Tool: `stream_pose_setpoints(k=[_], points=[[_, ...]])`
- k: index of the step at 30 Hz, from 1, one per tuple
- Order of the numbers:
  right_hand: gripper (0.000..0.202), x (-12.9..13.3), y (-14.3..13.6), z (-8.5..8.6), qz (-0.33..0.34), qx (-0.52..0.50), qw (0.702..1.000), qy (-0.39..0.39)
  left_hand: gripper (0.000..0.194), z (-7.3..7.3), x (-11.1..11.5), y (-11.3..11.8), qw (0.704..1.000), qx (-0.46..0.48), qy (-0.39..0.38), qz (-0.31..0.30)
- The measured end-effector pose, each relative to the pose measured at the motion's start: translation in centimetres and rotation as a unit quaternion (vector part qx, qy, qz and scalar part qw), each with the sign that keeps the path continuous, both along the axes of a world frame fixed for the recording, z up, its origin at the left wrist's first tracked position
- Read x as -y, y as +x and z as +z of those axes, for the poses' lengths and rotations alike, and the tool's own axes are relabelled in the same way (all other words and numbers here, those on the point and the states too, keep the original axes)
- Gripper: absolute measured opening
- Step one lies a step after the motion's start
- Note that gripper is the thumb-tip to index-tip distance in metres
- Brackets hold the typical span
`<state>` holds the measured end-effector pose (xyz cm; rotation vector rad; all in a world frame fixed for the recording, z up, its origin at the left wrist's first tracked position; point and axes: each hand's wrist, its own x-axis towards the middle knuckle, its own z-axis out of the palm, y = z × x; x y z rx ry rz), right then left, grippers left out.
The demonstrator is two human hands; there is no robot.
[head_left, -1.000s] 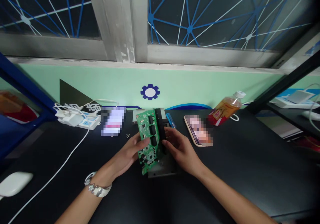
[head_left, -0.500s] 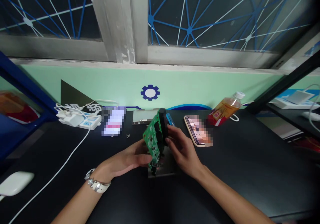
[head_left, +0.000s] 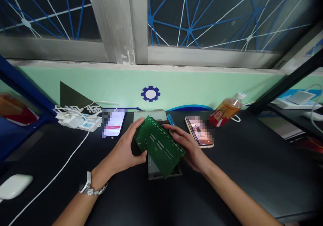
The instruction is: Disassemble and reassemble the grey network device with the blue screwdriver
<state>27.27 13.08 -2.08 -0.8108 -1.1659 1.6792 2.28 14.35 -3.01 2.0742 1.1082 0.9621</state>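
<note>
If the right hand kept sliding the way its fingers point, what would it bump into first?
Probably the left hand. The right hand points left under the green circuit board it holds, though depth is unclear.

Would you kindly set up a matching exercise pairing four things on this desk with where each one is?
Things:
1. green circuit board
2. drink bottle
3. white power strip
4. white mouse

Places:
A. near left edge of the desk
B. lying on its side at the far right, by the wall
C. held between the left hand and the right hand
D. far left, by the wall, with plugs in it

Pairs: 1-C, 2-B, 3-D, 4-A
</note>
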Motion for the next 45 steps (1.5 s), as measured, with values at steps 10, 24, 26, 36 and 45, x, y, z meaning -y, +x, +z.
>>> stream_pose_setpoints(k=[10, 24, 26, 36, 45], points=[[0.051, 0.7, -0.8, -1.3, 0.005, 0.029, 0.996, 0.088, 0.097, -2.1, -0.6, 0.8, 0.995, -0.051, 0.043, 0.080], [0.064, 2.7, -2.3, -1.8, -0.031, 0.124, 0.965, 0.229, 0.082, -2.9, -1.3, 1.1, 0.982, 0.132, -0.069, 0.113], [0.060, 2.3, -2.1, -2.0, -0.050, 0.117, 0.970, 0.206, 0.063, -2.6, -1.6, 0.9, 0.963, 0.198, -0.165, 0.080], [0.049, -0.3, -0.9, -2.6, -0.058, 0.121, 0.985, 0.109, 0.032, -0.9, -1.6, -0.1, 0.890, 0.357, -0.267, 0.094], [0.045, -0.6, -0.4, -2.2, -0.065, 0.204, 0.962, 0.171, 0.021, -0.3, -1.1, 0.5, 0.889, 0.372, -0.256, 0.078]])
